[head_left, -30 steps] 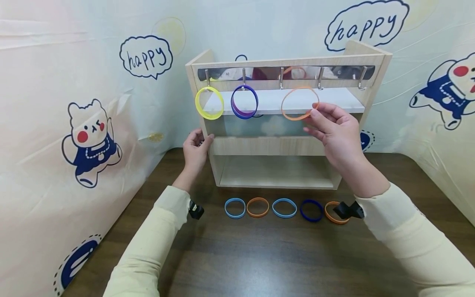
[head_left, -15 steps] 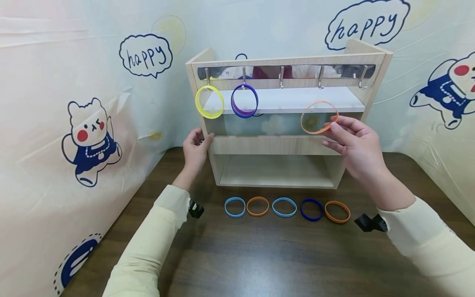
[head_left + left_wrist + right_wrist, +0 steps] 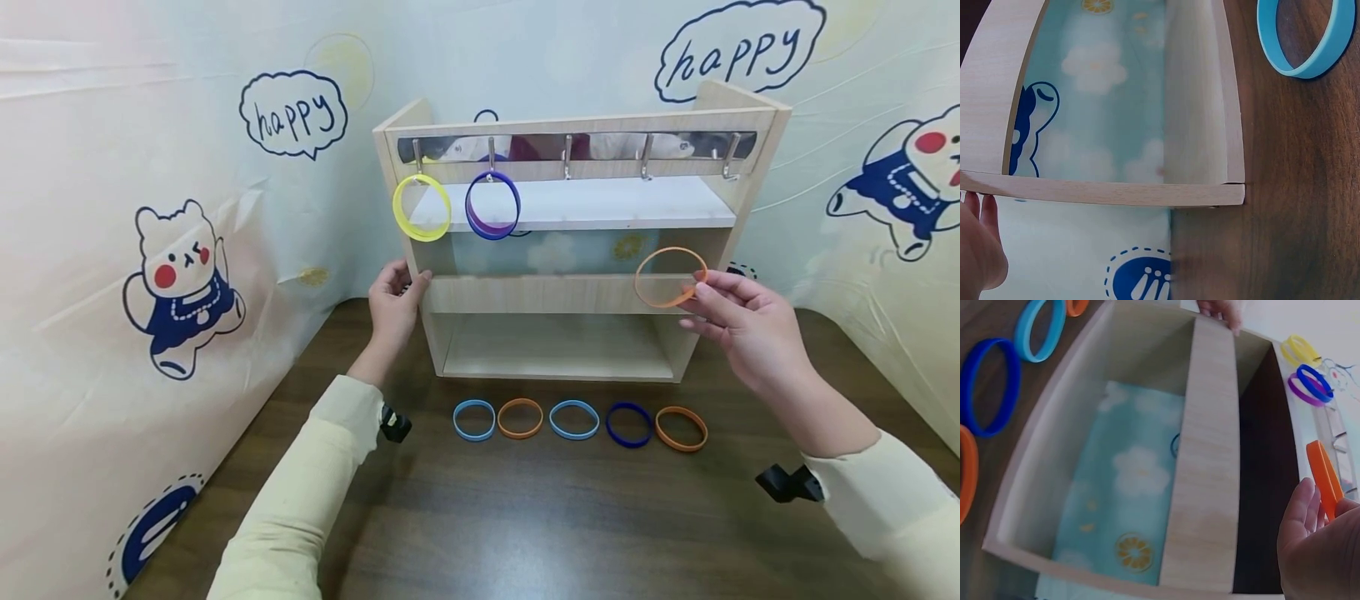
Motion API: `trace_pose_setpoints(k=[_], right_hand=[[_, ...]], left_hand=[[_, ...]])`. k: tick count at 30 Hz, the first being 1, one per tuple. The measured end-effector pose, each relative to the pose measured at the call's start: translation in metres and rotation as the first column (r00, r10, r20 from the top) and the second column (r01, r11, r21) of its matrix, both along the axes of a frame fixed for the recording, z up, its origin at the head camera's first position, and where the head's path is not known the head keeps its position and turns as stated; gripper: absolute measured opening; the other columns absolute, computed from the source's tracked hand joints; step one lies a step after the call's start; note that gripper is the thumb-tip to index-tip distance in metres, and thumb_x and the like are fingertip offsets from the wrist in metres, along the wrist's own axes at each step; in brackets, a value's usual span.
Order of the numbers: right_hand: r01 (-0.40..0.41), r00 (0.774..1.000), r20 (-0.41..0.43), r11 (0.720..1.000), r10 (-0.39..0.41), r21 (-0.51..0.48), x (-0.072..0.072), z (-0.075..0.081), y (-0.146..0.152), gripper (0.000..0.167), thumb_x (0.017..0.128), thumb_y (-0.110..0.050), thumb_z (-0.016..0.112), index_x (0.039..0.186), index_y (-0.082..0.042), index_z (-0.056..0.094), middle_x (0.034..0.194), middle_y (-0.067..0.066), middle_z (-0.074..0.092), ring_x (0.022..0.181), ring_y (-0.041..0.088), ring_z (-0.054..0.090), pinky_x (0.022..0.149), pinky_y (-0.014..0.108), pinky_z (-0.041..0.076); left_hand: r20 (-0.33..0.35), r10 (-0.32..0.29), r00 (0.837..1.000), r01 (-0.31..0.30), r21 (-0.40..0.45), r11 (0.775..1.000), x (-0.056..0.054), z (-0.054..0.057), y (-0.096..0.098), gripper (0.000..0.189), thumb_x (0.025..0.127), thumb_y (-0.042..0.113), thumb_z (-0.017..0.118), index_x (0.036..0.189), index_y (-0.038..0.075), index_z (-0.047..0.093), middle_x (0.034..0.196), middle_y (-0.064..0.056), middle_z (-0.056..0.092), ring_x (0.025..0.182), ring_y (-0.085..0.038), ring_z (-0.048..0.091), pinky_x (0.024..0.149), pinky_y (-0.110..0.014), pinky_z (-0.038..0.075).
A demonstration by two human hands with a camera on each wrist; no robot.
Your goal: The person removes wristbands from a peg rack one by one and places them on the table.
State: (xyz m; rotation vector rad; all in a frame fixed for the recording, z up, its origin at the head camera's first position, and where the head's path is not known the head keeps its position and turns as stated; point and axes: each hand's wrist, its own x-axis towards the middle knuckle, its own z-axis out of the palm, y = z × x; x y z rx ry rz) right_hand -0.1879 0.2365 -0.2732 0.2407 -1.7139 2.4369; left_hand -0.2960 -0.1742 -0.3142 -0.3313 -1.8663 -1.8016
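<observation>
1. Orange band (image 3: 1324, 478) in right hand (image 3: 757, 329): smooth, rubbery-looking plastic, matt.
2. Light blue band (image 3: 1335, 39) and dark blue band (image 3: 1012, 387): same look, smooth, soft matt.
3. Rack (image 3: 540, 293): pale wood-grain board, smooth, low sheen.
4. Shelf (image 3: 600, 204): smooth white panel.
5. Strip (image 3: 540, 148): polished metal, mirror-like. Hooks (image 3: 567, 158): shiny metal.
6. Surface (image 3: 540, 525): dark wood grain, smooth, semi-gloss, soft light patch.
7. Backdrop (image 3: 300, 217): printed sheet, creased; cloth or film, can't tell.
8. Sleeves (image 3: 300, 492): cream cloth, matt, wrinkled.
</observation>
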Motion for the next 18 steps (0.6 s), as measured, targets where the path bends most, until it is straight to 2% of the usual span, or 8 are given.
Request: trace_pose_setpoints(k=[11, 18], right_hand=[[-0.049, 0.999, 0.008, 0.998, 0.049, -0.042, 0.007, -0.023, 0.026, 0.017, 0.091, -0.003, 0.065, 0.108, -0.005, 0.069, 0.1, 0.005, 0.072, 0.085, 0.016, 0.071, 0.071, 0.029, 0.055], [-0.022, 0.998, 0.062, 0.999, 0.019, 0.034, 0.012, -0.039, 0.044, 0.016, 0.093, -0.007, 0.064, 0.107, -0.01, 0.07, 0.097, 0.002, 0.072, 0.085, 0.014, 0.07, 0.071, 0.028, 0.055]], left_hand=[[0.01, 0.015, 1.0, -0.015, -0.011, 1.0, 0.001, 0.002, 0.002, 0.03, 0.09, 0.011, 0.068, 0.117, -0.002, 0.063, 0.106, -0.011, 0.065, 0.093, -0.016, 0.058, 0.075, -0.026, 0.049], [0.01, 0.011, 1.0, -0.011, 0.002, 1.0, 0.002, 0.001, 0.002, 0.029, 0.09, 0.01, 0.068, 0.116, -0.002, 0.063, 0.106, -0.012, 0.065, 0.093, -0.018, 0.059, 0.075, -0.026, 0.05]])
